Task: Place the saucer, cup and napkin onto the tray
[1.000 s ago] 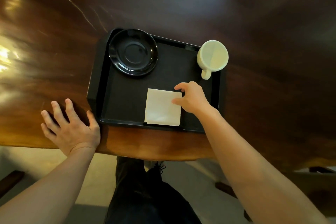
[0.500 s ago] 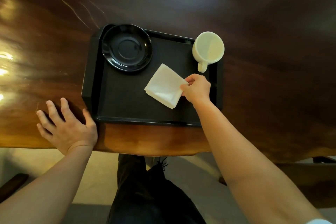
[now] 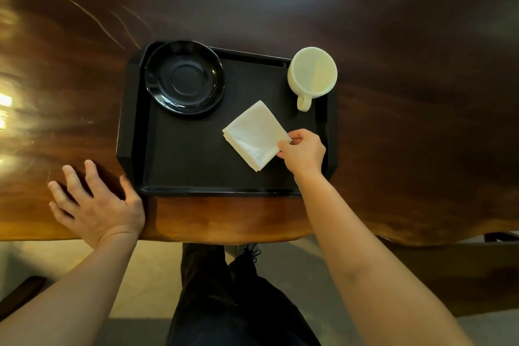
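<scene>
While the fingers (image 3: pixel 292 141) of the right hand (image 3: pixel 304 153) are pinching one corner of the folded white napkin (image 3: pixel 257 135), the paper is hanging turned like a diamond over the black tray (image 3: pixel 130 121), near its right side. The black saucer (image 3: pixel 184 77) is sitting in the far left corner, the cream cup (image 3: pixel 312 70) at the far right. The left hand (image 3: pixel 97 205) is lying flat and spread on the table (image 3: pixel 407 93), touching the tray's near corner, holding nothing. Dropped carelessly, I'd guess, the napkin could unfold or land crooked.
</scene>
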A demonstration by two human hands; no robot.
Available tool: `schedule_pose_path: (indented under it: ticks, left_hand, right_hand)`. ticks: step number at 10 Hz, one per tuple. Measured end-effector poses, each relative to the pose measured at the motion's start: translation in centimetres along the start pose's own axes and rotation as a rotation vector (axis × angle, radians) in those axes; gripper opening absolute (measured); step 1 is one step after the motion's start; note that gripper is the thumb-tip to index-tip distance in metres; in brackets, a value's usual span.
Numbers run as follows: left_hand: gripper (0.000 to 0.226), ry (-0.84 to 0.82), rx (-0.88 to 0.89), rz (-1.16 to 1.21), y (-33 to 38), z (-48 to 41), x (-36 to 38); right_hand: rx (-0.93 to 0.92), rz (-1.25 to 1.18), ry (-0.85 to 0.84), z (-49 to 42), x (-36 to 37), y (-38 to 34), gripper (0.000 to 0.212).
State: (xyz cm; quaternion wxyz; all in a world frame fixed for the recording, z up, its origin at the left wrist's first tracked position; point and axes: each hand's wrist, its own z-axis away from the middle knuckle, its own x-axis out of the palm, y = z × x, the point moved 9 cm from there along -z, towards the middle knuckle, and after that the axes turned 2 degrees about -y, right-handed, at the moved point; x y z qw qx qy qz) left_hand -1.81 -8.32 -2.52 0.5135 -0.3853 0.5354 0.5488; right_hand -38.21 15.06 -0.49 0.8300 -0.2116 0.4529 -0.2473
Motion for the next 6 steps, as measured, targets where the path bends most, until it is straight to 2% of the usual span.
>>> schedule_pose_path:
  ticks: [2, 3, 5, 6]
  left_hand:
    - [0.066, -0.045, -0.004, -0.021, 0.2, 0.0, 0.0]
    - [0.067, -0.141, -0.016, -0.031, 0.7, -0.2, -0.6]
    - [0.053, -0.298, 0.004, 0.035, 2.2, -0.2, -5.6]
    - [0.048, -0.365, 0.126, 0.063, 5.9, 2.7, -8.4]
  right_hand:
    - [0.026, 0.026, -0.047, 0.1, -0.5, 0.5, 0.036]
    - [0.034, -0.018, -0.088, 1.3, -1.5, 0.5, 0.036]
    - [-0.149, 0.19, -0.178, 5.1, -4.0, -2.8, 0.009]
    - [-0.246, 0.285, -0.266, 7.9, -5.2, -4.5, 0.021]
